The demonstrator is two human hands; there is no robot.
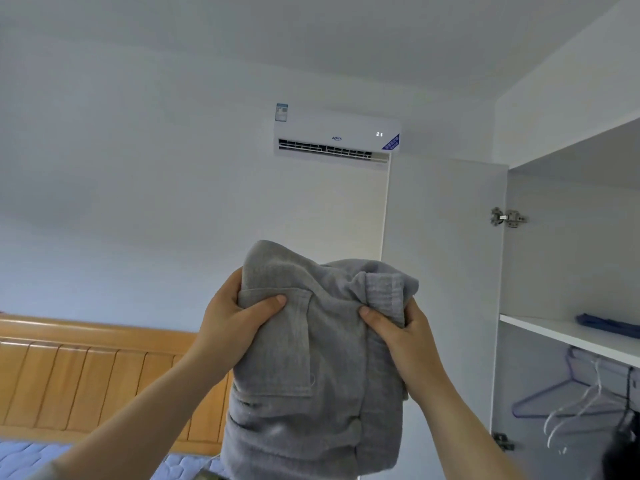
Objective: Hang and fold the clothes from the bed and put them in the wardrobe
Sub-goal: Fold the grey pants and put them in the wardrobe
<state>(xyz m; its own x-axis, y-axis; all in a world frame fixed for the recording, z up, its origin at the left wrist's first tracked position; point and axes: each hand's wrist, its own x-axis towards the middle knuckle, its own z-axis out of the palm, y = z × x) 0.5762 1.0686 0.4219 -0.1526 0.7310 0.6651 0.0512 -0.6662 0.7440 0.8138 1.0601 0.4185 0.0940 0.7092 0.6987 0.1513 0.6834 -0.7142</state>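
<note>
A folded grey garment [322,368] with a patch pocket is held up in front of me, at chest height. My left hand [232,323] grips its upper left edge, thumb pressed on the front. My right hand [398,336] grips its upper right edge by a ribbed band. The open wardrobe [561,258] stands to the right, its white shelf [540,329] level with my hands. A folded blue item [606,326] lies on that shelf. Below the shelf hang several empty hangers [571,400]. A strip of the bed's blue mattress [31,455] shows at the bottom left.
The wardrobe's white door [443,271] stands open just behind the garment, with hinges on its right edge. A wooden headboard [86,368] runs along the wall at left. An air conditioner [336,138] is mounted high on the wall.
</note>
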